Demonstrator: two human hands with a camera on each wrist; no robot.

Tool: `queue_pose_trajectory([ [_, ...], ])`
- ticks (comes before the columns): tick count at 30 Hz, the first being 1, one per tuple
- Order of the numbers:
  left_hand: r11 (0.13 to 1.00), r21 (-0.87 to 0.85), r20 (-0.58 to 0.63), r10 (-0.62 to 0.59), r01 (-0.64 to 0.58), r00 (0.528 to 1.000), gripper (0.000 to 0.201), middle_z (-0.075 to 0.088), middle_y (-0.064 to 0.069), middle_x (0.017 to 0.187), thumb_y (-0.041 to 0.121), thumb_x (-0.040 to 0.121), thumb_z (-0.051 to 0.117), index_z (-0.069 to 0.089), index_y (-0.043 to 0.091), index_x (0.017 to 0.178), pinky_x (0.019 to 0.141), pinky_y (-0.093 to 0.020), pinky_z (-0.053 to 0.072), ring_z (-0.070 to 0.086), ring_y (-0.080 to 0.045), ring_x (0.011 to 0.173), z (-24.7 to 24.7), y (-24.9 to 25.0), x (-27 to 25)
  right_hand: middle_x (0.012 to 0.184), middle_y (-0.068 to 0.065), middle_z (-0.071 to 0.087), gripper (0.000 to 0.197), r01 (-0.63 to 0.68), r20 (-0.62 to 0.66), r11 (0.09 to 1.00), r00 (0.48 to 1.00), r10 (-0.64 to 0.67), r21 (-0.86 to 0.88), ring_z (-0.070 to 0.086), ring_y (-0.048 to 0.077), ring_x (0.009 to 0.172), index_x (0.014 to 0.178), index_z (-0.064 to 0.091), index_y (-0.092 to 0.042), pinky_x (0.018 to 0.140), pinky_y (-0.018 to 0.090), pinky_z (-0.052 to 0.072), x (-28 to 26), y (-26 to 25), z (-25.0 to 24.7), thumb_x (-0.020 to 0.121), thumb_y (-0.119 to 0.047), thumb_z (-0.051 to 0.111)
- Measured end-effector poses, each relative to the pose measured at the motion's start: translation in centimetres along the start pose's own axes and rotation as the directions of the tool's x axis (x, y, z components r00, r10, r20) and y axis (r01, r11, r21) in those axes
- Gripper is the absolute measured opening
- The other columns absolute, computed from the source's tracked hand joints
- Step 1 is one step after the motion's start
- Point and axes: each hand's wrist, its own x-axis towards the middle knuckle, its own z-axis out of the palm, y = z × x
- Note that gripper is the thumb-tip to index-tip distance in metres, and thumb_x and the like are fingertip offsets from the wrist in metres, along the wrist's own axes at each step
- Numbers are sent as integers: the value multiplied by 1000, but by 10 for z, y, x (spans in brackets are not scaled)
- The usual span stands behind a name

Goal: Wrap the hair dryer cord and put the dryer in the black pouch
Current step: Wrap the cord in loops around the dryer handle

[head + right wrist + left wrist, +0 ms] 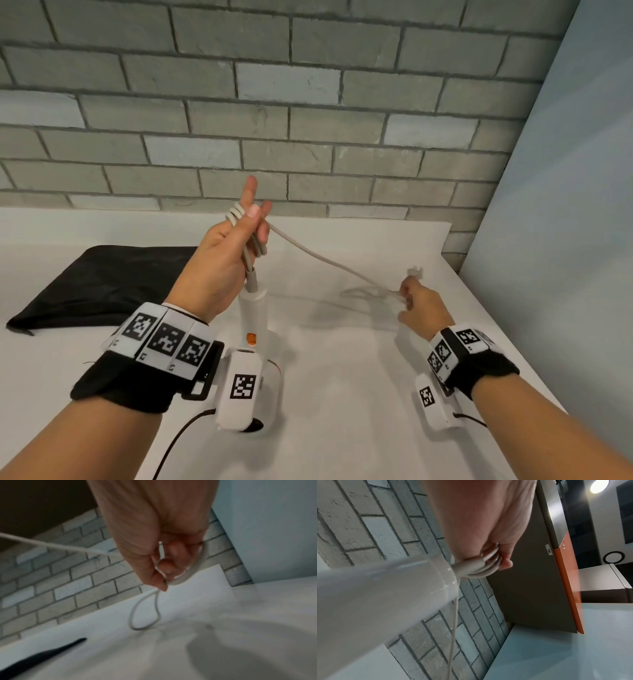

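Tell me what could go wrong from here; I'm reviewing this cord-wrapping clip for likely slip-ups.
1. The coils sit loosely over the left hand, with one finger straight; they might slide off and unwind.
2. The right hand only pinches the cord near the plug, so it could slip out.
3. The hair dryer seems to hang from its cord, straining that joint.

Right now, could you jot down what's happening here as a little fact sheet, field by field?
left hand: holds several cord loops, raised above the table
right hand: pinches the loose cord further along
cord: partly wound; a free span runs between the hands
plug: just beyond the right hand
hair dryer: white, hangs below the left hand
black pouch: flat on the white table, left side
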Motion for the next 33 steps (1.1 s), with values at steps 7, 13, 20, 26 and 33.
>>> queue_pose_trajectory([
  [7, 1000, 21, -20, 7, -7, 1000, 35, 39, 18, 144, 40, 83, 47, 54, 9, 69, 107, -27, 31, 34, -2, 134, 1, -3, 1, 98, 4, 49, 23, 129, -13, 989, 991, -130, -65, 58, 24, 85, 107, 64, -12, 73, 29, 44, -4, 15, 13, 86, -22, 60],
  [13, 999, -17, -31, 37, -37, 999, 43, 31, 32, 137, 42, 85, 48, 56, 19, 50, 108, -30, 32, 33, -3, 135, 3, -2, 0, 75, 3, 58, 18, 103, -221, 675, 971, 91, 731, 43, 6, 41, 81, 55, -14, 34, 16, 30, 10, -13, -15, 95, -13, 44],
  [20, 999, 38, 26, 26, -27, 999, 43, 36, 37, 130, 43, 84, 45, 56, 20, 49, 117, -38, 23, 38, -2, 132, 4, -2, -2, 106, 2, 51, 21, 58, 245, 966, 962, -121, 252, 58, 17, 58, 104, 61, -22, 35, 16, 39, 8, -15, -22, 84, -16, 63],
  [26, 999, 30, 179, -15, 10, 984, 44, 29, 28, 142, 32, 86, 40, 58, 19, 48, 109, -34, 38, 51, -4, 122, 19, -3, 1, 140, 5, 31, 69, 329, 182, 921, 938, -294, -208, 49, 25, 115, 143, 20, -23, 91, 33, 43, -4, -98, -44, 86, -28, 59],
  [33, 998, 59, 280, -40, 24, 959, 40, 74, 2, 80, 32, 94, 35, 65, 9, 81, 69, -22, 52, 64, -11, 71, 27, 2, -5, 70, 3, 53, 25, 499, -66, 644, 816, -574, 580, 54, 4, 68, 85, 54, -20, 67, 23, 47, -15, -172, -22, 95, -6, 35],
])
